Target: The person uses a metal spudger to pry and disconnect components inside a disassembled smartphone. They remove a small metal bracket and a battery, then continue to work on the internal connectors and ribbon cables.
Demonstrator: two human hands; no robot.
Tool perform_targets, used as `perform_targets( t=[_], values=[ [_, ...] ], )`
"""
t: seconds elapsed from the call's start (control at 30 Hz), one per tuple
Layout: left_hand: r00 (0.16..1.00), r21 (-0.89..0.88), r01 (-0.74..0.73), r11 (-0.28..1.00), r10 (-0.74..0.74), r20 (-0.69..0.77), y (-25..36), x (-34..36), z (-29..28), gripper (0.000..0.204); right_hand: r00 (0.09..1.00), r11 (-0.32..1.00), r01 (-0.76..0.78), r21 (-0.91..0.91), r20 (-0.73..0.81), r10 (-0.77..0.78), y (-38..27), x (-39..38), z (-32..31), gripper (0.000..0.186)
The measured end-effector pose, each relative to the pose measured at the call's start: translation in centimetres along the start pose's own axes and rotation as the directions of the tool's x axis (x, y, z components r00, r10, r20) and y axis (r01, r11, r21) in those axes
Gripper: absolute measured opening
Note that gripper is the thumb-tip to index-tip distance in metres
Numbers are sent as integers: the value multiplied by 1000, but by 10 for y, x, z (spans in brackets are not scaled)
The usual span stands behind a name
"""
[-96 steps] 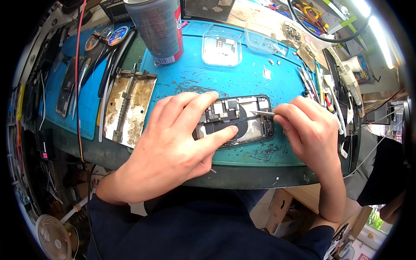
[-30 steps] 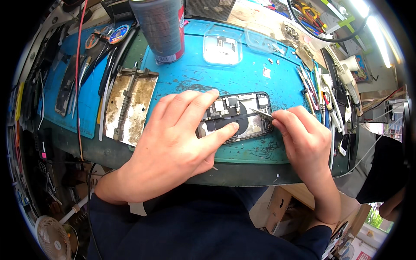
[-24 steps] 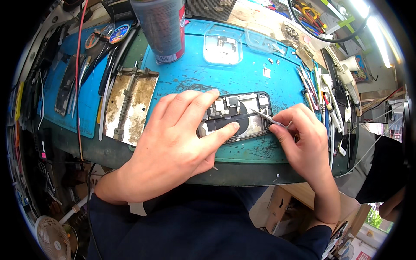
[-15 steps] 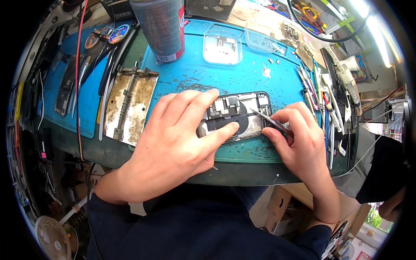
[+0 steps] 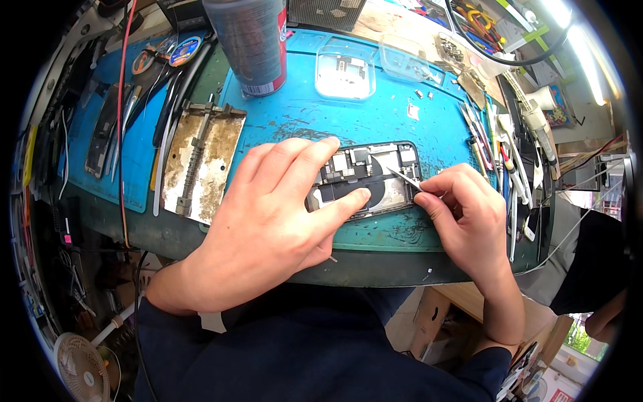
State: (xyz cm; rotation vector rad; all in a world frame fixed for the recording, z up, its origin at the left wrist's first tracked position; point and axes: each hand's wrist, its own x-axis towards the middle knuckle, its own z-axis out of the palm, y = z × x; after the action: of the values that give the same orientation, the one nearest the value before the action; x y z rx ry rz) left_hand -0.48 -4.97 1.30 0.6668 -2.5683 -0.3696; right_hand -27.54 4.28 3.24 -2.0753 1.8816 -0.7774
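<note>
An opened phone (image 5: pixel 377 190) lies face-up on the blue mat, its circuit board and a round black coil exposed. My left hand (image 5: pixel 268 211) spans its left end, fingertips at the upper edge and thumb across the lower part, gripping it. That hand and thumb cover the phone's left end. Slim metal tweezers (image 5: pixel 406 179) are pinched between the thumb and forefinger of my right hand (image 5: pixel 469 218). Their pointed tip is over the phone's right part, near the coil; contact cannot be made out.
Beside my left hand stands a metal clamp holder (image 5: pixel 195 157). A large cup (image 5: pixel 251 47) and a clear parts tray (image 5: pixel 344 72) are at the back. Several hand tools (image 5: pixel 508 151) line the right, and another phone part (image 5: pixel 106 137) lies far left.
My right hand has shifted slightly right, and its fingers have changed position on the tweezers. The tip stays over nearly the same spot. My left hand and the phone hold still.
</note>
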Motion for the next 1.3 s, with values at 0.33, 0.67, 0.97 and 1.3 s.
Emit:
perform_targets(
  t=[0.33, 0.67, 0.97, 1.3],
  values=[
    [1000, 7, 1, 1000, -1, -15, 0, -1, 1, 59, 1000, 981, 20, -195, 13, -17, -8, -2, -5, 15],
    [1000, 19, 4, 1000, -4, -7, 2, 0, 2, 59, 982, 954, 168, -247, -48, -185, -4, -4, 5, 12],
    [1000, 24, -6, 1000, 6, -22, 1, 0, 3, 59, 980, 932, 182, -314, -17, -198, -5, -2, 2, 17],
    [1000, 25, -12, 1000, 13, -28, 0, 0, 3, 58, 997, 992, 70, -100, -30, -74, -1, -6, 4, 19]
  ],
)
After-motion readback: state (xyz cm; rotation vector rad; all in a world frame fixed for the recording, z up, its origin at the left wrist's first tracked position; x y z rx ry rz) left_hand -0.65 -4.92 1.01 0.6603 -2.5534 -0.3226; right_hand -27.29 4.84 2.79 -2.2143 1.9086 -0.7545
